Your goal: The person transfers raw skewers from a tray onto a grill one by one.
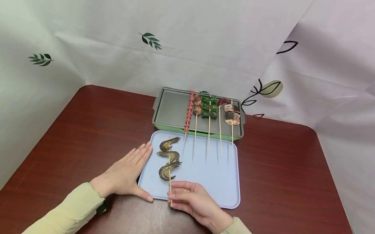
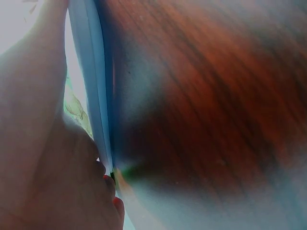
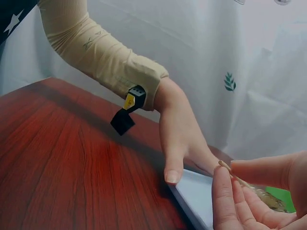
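Note:
A light blue tray (image 1: 208,176) lies on the dark red table, with a shrimp skewer (image 1: 169,158) on its left part. My right hand (image 1: 193,202) pinches the near end of the skewer's stick (image 3: 225,167) at the tray's front edge. My left hand (image 1: 127,172) lies flat on the table against the tray's left edge (image 2: 98,96), fingers straight, thumb along the front corner. Behind the tray stands a green grill pan (image 1: 170,110) with several skewers (image 1: 209,112) of meat, vegetables and fish, their sticks reaching out over the blue tray.
White sheets with leaf prints (image 1: 151,40) wall in the table at the back and both sides. The table's wooden top (image 1: 290,179) stretches bare to the left and right of the tray. A small tag (image 3: 128,112) hangs on the left wrist.

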`<state>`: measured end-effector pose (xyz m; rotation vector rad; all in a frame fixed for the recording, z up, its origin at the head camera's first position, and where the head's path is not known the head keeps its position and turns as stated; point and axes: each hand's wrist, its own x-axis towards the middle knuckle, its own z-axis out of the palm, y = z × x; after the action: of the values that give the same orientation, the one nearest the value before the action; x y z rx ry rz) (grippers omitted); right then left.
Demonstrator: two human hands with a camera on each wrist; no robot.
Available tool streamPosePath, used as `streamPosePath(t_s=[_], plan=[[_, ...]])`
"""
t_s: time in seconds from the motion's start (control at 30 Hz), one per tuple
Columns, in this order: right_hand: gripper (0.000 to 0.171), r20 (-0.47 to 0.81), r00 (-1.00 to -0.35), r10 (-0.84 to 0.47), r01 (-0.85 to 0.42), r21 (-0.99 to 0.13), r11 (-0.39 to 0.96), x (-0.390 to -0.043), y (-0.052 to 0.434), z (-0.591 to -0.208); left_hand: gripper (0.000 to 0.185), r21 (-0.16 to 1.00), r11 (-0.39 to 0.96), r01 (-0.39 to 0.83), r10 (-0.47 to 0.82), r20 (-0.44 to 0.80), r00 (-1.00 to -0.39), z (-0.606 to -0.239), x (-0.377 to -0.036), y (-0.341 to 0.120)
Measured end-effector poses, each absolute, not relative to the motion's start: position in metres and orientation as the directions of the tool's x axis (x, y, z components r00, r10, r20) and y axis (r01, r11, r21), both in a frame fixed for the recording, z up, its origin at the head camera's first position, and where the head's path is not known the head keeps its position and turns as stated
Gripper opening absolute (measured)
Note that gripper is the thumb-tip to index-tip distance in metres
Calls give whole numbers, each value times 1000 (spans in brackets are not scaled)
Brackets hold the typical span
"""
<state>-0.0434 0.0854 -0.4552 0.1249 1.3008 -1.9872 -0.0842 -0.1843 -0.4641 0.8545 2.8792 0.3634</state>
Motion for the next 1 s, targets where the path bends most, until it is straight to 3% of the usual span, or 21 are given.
streamPosePath(t_s=[0.7,1.0], plan=[[36,-428,-738,-523,596,-776,-206,-47,90,-454,150,259,812,524,550,-35,-835,-464,-84,-183],[37,-358,-735,-577,547,-815,-192,-42,88,-447,147,261,809,526,552,-33,-833,-464,-83,-183]])
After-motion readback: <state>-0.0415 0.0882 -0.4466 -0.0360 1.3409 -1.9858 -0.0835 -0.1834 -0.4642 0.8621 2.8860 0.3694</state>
